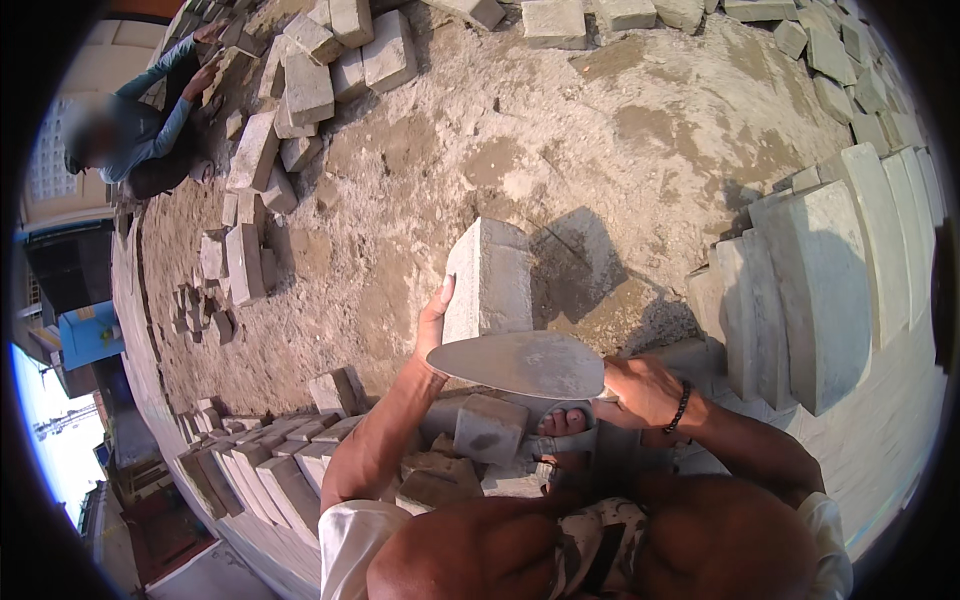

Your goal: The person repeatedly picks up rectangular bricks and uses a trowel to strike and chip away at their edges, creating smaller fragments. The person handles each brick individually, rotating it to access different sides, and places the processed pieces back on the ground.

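Observation:
In the middle of the head view, my left hand (434, 325) grips a pale grey concrete block (500, 275) by its left side, with the thumb lying up along its face. Most of that hand's other fingers are hidden. My right hand (640, 393), with a dark beaded bracelet at the wrist, is closed round the handle of a trowel (520, 363). The trowel's flat pointed blade points left, in front of the block's lower end and reaching over my left wrist.
Paving blocks (310, 90) lie in a loose heap at the far left, near a crouching co-worker (150, 135) in blue sleeves. Grey slabs (815, 280) stand stacked at right. A row of blocks (265, 475) runs along lower left. Sandy ground (590, 120) stretches ahead; my foot (565, 420) is below.

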Action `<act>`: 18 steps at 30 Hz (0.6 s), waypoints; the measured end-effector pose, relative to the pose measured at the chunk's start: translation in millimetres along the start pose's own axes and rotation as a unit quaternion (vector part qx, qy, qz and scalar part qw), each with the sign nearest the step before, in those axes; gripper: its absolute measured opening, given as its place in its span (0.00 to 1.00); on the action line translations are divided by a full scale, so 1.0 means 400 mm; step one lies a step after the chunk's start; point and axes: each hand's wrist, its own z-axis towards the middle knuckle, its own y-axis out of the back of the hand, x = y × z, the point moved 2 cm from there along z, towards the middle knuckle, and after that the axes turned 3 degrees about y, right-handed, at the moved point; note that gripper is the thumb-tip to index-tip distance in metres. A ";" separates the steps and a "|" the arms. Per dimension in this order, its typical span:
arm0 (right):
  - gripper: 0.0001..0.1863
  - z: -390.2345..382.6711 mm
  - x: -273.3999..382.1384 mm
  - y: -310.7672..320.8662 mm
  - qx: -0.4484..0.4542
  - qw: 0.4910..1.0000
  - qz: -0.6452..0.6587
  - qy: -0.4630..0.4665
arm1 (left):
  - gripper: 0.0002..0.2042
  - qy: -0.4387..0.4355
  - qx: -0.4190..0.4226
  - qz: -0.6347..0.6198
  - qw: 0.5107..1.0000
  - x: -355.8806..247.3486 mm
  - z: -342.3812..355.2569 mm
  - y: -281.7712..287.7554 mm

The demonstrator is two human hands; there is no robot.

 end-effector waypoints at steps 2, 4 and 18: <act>0.19 0.007 -0.022 -0.009 -0.019 1.000 -0.017 -0.006 | 0.28 0.004 0.005 0.004 1.000 -0.002 -0.007 -0.009; 0.15 0.033 -0.052 -0.008 -0.071 0.996 -0.051 -0.031 | 0.28 0.005 0.029 -0.014 0.999 0.006 -0.004 -0.003; 0.13 0.023 -0.031 0.031 -0.029 0.997 -0.015 -0.064 | 0.26 0.080 0.014 -0.098 0.992 0.025 0.009 -0.005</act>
